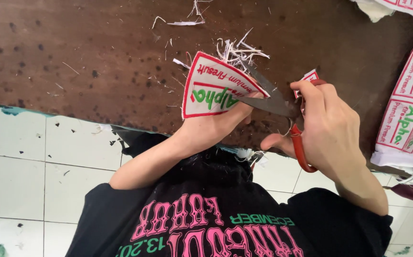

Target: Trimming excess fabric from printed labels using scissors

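Because trimming needs a steady edge, left hand (216, 126) clamped on the white patch (213, 85), raised mid-frame above the counter (73, 57). Right hand (328, 128) closed through the red-handled scissors (282, 107), blades meeting the patch's right edge. Cut threads (237, 50) strewn just above.

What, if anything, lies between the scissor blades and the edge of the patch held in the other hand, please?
Nothing visible does. The left hand holds the white patch with the red border up from below, and the scissors in the right hand already reach its right edge. White trimmings lie on the brown table behind, not between.
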